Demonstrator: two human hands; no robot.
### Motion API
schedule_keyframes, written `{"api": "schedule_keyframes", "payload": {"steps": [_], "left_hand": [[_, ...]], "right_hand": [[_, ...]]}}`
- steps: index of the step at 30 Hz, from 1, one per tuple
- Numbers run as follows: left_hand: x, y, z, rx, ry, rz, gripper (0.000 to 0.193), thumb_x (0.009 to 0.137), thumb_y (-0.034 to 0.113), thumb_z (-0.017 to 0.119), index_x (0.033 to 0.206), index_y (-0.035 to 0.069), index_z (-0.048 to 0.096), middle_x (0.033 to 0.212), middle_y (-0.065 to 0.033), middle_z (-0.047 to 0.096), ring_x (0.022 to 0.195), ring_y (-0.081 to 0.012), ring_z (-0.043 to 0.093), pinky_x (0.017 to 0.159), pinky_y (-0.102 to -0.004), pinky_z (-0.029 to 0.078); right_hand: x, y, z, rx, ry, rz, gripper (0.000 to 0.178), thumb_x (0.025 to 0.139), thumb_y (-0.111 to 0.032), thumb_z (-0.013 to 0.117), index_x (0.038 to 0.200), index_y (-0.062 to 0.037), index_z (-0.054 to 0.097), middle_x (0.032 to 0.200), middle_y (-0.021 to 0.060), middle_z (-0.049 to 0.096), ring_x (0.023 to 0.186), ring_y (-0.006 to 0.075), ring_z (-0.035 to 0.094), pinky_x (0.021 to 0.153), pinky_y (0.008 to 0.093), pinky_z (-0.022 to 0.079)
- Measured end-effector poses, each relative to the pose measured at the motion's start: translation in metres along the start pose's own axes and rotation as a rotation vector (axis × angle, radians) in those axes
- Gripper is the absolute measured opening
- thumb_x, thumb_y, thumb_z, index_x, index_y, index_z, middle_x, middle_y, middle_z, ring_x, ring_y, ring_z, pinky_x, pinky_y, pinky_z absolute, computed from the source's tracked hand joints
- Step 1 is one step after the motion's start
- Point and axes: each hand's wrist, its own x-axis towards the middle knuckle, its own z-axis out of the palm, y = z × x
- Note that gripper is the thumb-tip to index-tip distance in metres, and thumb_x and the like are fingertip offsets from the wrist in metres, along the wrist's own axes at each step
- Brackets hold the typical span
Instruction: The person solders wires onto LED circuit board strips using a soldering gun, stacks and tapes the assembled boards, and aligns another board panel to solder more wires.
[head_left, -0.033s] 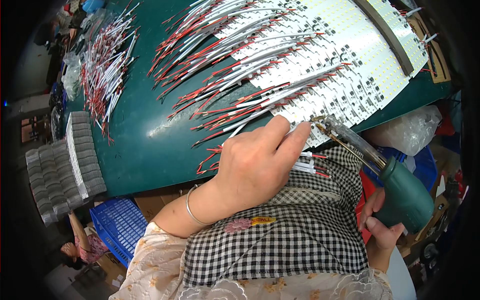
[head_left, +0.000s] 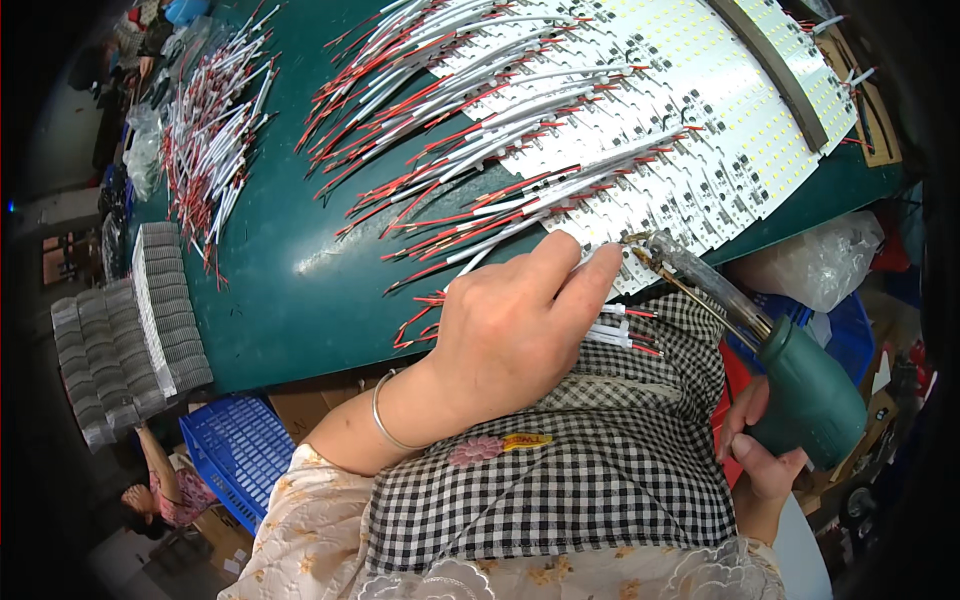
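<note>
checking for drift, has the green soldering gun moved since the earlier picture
No, the green soldering gun shows no clear shift either way against the dark bar lying across the white LED boards.

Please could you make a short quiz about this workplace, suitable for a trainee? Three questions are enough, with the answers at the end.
1. Multiple choice: which colour is the handle of the tool in the right grip?
A) red
B) green
C) yellow

2. True or false: the tip of the tool points away from the left grip.

3. Fill the gap: the wire pile on the left side of the table shows mainly red and ____ wires.

Key:
1. B
2. False; the tip points toward the left grip and is close beside it.
3. white
</note>
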Motion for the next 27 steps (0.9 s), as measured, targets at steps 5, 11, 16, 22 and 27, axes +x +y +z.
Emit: {"api": "schedule_keyframes", "payload": {"steps": [5, 11, 16, 22, 27], "left_hand": [[-0.001, 0.002, 0.000, 0.024, -0.023, -0.020, 0.055, 0.055, -0.006, 0.062, 0.108, 0.006, 0.065, 0.075, -0.0038, 0.056, 0.054, -0.0182, 0.056, 0.044, -0.0304, 0.044], [0.002, 0.004, -0.002, 0.040, -0.047, -0.039, 0.051, 0.057, -0.006, 0.061, 0.106, 0.006, 0.066, 0.075, -0.0038, 0.056, 0.054, -0.0184, 0.056, 0.044, -0.0304, 0.044], [0.005, -0.003, 0.001, -0.020, -0.005, -0.004, 0.047, 0.059, -0.008, 0.057, 0.104, 0.005, 0.066, 0.073, -0.0055, 0.058, 0.054, -0.0199, 0.057, 0.045, -0.0303, 0.045], [0.005, -0.009, 0.001, -0.132, -0.034, 0.081, 0.045, 0.061, -0.009, 0.054, 0.102, 0.003, 0.066, 0.073, -0.0069, 0.060, 0.054, -0.0207, 0.057, 0.044, -0.0310, 0.045], [0.004, -0.011, 0.004, -0.122, -0.026, 0.123, 0.045, 0.059, -0.007, 0.055, 0.101, 0.003, 0.066, 0.073, -0.0066, 0.060, 0.054, -0.0198, 0.057, 0.043, -0.0306, 0.043]], "right_hand": [[0.003, 0.001, 0.005, 0.027, 0.069, -0.034, 0.044, 0.068, -0.006, 0.068, 0.102, 0.0073, 0.043, 0.066, 0.0097, 0.049, 0.047, 0.0145, 0.050, 0.039, 0.0250, 0.046], [0.006, -0.006, -0.005, 0.164, 0.018, -0.112, 0.057, 0.069, -0.003, 0.065, 0.116, 0.0165, 0.040, 0.066, 0.0136, 0.051, 0.048, 0.0160, 0.050, 0.038, 0.0263, 0.046], [0.002, -0.007, -0.005, 0.148, 0.030, -0.117, 0.059, 0.068, -0.004, 0.065, 0.117, 0.0173, 0.040, 0.060, 0.0109, 0.049, 0.045, 0.0156, 0.049, 0.038, 0.0264, 0.045], [-0.009, 0.001, -0.017, 0.078, 0.021, -0.143, 0.059, 0.071, -0.008, 0.067, 0.117, 0.0131, 0.038, 0.063, 0.0103, 0.051, 0.044, 0.0148, 0.050, 0.037, 0.0245, 0.045], [-0.017, 0.000, -0.008, 0.056, 0.087, -0.032, 0.053, 0.070, -0.010, 0.071, 0.110, 0.0118, 0.044, 0.064, 0.0103, 0.051, 0.046, 0.0153, 0.052, 0.037, 0.0249, 0.045]]}}
